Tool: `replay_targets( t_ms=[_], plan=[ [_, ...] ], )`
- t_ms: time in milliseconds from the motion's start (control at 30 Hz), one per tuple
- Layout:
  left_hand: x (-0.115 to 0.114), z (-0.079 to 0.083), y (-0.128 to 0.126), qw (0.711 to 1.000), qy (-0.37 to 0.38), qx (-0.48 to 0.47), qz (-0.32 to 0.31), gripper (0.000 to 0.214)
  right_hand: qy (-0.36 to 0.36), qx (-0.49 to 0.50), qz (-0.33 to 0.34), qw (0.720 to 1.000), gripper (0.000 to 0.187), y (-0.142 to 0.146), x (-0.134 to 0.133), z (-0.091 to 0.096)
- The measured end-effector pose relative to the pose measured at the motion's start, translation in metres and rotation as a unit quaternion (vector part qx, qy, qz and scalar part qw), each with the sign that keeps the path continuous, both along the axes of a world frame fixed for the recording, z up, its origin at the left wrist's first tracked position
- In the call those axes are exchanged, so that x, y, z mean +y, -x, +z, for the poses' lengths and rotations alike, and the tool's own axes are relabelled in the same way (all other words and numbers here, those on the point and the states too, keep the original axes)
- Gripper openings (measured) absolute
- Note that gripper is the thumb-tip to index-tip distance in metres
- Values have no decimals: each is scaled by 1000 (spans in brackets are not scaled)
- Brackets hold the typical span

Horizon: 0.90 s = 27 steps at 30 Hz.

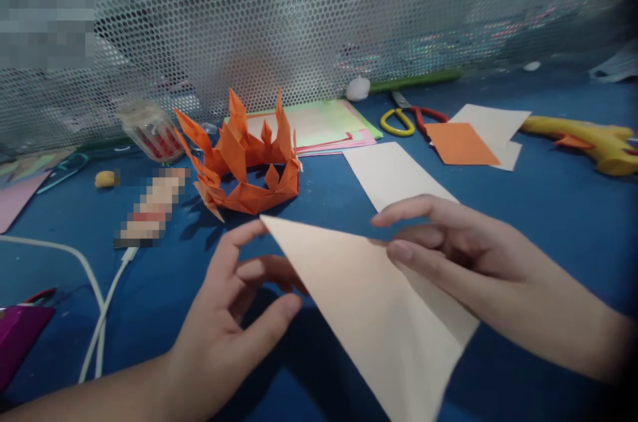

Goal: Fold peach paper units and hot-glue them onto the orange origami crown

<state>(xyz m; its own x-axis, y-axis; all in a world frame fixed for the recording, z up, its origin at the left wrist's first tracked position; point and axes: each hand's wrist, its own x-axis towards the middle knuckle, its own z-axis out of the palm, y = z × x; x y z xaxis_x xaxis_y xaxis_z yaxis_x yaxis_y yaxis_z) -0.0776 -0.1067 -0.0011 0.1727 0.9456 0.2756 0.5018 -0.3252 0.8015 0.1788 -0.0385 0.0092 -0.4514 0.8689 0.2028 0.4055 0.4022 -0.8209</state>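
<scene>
A cream sheet of paper (359, 289) is tilted above the blue table, one pointed corner toward the upper left. My right hand (463, 262) grips it along its upper right edge, thumb in front and the other fingers partly hidden behind. At the paper's left edge, my left hand (234, 316) has its fingers apart and its thumb clear of the sheet. Its index fingertip is near or against the pointed corner; contact is hard to make out. Just beyond stands an orange folded-paper crown (249, 193) with upright points.
Behind lie a white sheet (399, 173), a stack of coloured paper (319, 119), scissors (397, 121) and an orange square (463, 143). A glass jar (152, 133) and white cable (107, 316) are leftward. A perforated metal panel (299, 23) bounds the blue table (548, 229).
</scene>
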Motion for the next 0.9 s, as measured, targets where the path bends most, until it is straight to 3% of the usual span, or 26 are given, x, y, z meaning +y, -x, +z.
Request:
replay_targets(
  t_ms=[133,267,333,400,500,600,667,767,900],
  plan=[
    [2,-8,2,994,-38,99,4,80,144,28,29,989,40,9,-1,-4],
    [2,-9,4,967,-88,237,-39,61,247,21,79,966,51,8,-3,-8],
    [2,-8,5,957,-76,259,-104,56,218,-2,112,969,50,3,-1,-5],
    [2,-8,5,945,-53,285,-151,55,140,-67,141,978,49,-4,3,-1],
    [2,-9,5,933,-47,319,-160,50,-17,-144,171,975,42,-14,11,5],
    [2,-9,5,932,-52,324,-156,48,-114,-131,232,957,60,-16,12,6],
    [3,-8,4,935,-51,317,-153,47,-114,-140,279,943,52,-13,9,4],
    [5,-5,4,944,-40,293,-148,41,-80,-152,289,942,15,-8,7,-1],
    [8,-5,6,963,-11,242,-120,38,-81,-117,243,960,27,-6,11,-7]
  ],
)
